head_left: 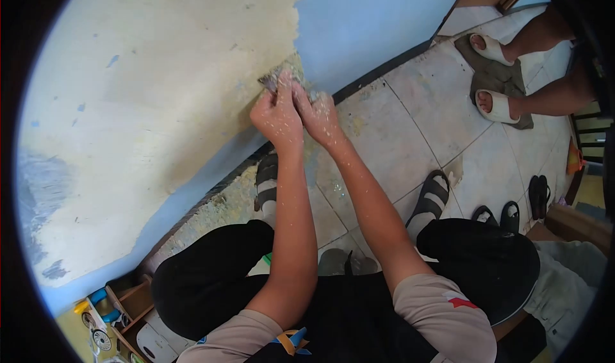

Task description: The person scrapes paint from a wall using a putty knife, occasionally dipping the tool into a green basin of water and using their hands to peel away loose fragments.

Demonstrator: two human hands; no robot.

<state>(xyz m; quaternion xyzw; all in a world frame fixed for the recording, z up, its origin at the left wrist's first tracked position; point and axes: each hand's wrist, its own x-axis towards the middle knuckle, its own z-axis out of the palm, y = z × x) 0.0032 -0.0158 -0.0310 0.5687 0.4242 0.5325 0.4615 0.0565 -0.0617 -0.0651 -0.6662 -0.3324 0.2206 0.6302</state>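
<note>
Both my hands are close together at the wall [173,62], near the edge between its cream bare area and the blue paint [365,30]. My left hand [277,116] is closed on a dark, flat scraper [268,80] whose end lies against the wall. Beside it, touching, my right hand [318,114] is closed too, with its fingers partly hidden; what they grip cannot be made out. Pale flecks cover both hands and forearms. Crumbled paint flakes [221,215] lie along the foot of the wall.
Another person's feet in white sandals [496,107] stand on a dark cloth [490,74] at the upper right. Black sandals [539,196] lie on the tiled floor [397,132]. A wooden shelf [134,299] with toys is at the lower left.
</note>
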